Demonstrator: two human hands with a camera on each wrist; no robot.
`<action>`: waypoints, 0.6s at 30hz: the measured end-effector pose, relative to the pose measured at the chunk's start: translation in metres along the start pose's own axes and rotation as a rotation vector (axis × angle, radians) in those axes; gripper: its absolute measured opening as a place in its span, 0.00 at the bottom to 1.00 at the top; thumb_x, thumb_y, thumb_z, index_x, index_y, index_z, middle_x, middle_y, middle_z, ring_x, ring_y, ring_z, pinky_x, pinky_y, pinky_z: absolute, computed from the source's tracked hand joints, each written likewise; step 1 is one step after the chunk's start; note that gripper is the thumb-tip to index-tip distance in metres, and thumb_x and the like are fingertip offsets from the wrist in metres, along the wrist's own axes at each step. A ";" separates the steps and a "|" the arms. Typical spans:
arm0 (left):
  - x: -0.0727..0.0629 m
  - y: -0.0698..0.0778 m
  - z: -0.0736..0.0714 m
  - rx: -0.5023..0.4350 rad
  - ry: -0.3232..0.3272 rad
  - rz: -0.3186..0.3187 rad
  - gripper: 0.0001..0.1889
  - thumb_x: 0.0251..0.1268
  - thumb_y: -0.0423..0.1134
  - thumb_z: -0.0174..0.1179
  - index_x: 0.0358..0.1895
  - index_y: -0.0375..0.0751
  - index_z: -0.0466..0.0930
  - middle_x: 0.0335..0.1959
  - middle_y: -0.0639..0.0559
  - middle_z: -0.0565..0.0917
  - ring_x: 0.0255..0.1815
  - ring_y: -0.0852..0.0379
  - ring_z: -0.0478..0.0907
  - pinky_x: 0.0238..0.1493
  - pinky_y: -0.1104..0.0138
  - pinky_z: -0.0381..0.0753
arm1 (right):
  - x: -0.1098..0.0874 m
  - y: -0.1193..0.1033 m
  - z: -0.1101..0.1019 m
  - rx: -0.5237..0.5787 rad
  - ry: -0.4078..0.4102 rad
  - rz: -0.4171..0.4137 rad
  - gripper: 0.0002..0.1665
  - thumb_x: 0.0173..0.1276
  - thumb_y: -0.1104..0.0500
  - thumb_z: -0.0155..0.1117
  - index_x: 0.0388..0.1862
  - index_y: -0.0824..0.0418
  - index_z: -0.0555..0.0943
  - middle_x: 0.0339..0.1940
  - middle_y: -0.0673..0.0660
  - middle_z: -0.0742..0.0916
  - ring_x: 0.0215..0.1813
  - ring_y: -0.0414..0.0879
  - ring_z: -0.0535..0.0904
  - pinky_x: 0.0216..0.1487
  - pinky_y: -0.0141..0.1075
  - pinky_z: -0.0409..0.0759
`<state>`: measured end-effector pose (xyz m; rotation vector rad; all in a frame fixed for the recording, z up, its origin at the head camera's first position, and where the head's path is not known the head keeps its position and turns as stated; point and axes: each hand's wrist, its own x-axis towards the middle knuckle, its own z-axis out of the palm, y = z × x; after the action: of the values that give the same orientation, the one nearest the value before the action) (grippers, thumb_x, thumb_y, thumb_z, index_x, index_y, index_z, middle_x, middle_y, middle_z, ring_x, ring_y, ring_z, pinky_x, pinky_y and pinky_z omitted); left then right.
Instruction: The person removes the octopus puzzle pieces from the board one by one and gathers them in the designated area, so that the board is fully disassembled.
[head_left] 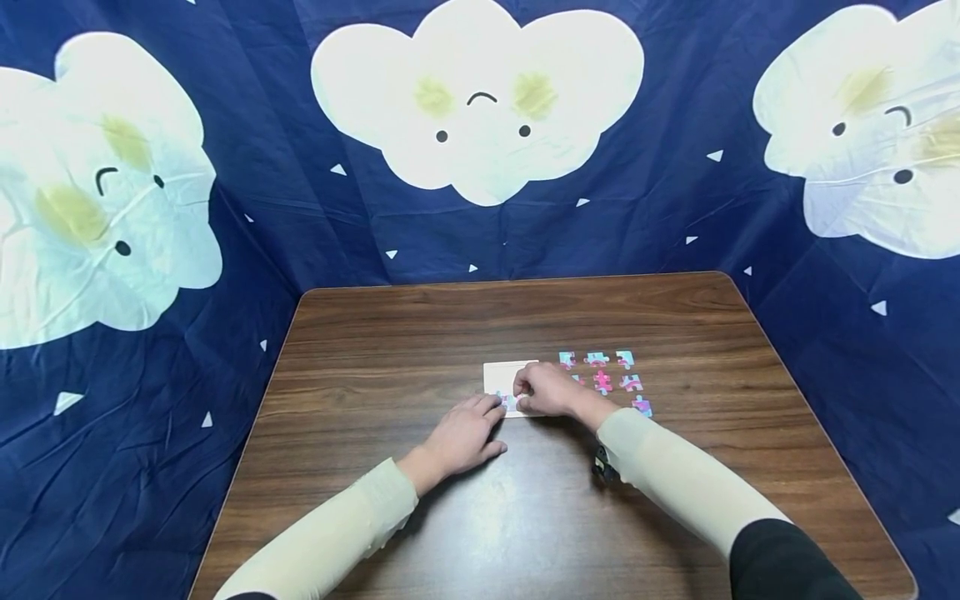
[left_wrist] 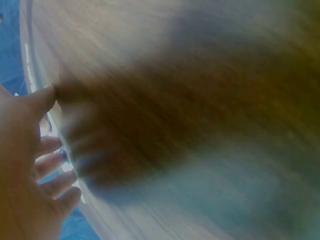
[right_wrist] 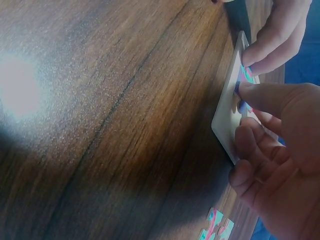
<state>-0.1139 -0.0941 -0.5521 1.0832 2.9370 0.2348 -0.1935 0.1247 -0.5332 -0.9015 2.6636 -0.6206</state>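
A thin white puzzle board (head_left: 498, 377) lies flat on the table, with blue-and-pink jigsaw pieces (head_left: 509, 402) along its near side. My left hand (head_left: 463, 432) reaches in from the left, fingertips on the board's near-left corner and thumb spread out on the table. Over the board's right half, my right hand (head_left: 551, 390) pinches a small puzzle piece (right_wrist: 242, 106) low against the board. Most of that piece is hidden by the thumb and fingers. In the left wrist view, the fingers (left_wrist: 55, 185) look nearly straight, and the board is mostly hidden behind them.
Several loose puzzle pieces (head_left: 602, 382) lie in rough rows to the right of the board, some partly behind my right hand. The brown wood table (head_left: 360, 350) has a blue cloth (head_left: 502, 233) with white clouds around it. A small dark object (head_left: 602, 463) shows under my right wrist.
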 end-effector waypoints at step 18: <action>0.000 -0.001 0.004 -0.031 -0.017 -0.026 0.34 0.67 0.59 0.65 0.68 0.39 0.76 0.70 0.42 0.74 0.72 0.45 0.71 0.72 0.54 0.73 | -0.001 0.003 -0.001 0.079 0.026 -0.038 0.03 0.64 0.62 0.70 0.34 0.53 0.85 0.29 0.42 0.86 0.35 0.36 0.79 0.43 0.36 0.79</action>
<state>-0.1144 -0.0947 -0.5565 1.0380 2.9203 0.2688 -0.1940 0.1276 -0.5335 -0.9295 2.6300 -0.7450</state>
